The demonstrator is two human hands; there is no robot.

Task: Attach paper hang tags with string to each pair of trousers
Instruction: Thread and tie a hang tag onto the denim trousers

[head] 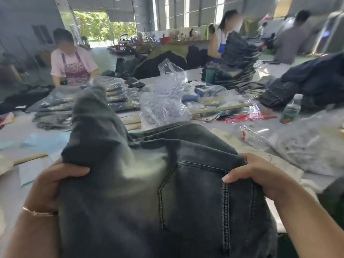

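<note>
A pair of grey washed denim trousers (149, 183) fills the lower middle of the head view, back pocket facing me, one leg lifted toward the upper left and blurred. My left hand (54, 183) grips the left edge of the trousers, thumb on top of the cloth. My right hand (260, 175) grips the right edge near the waistband, thumb pressed on the seam by the pocket. No hang tag or string shows on this pair. Clear plastic bags of small items (162, 107) lie on the table beyond the trousers.
The white table (11, 190) carries stacks of bagged folded jeans (55, 108), wooden sticks (221, 108), blue paper sheets (44, 140), plastic bottles (291, 108) and a white cloth heap (307, 146). Tall piles of dark jeans (240, 60) stand at the back right. Other people work across the table.
</note>
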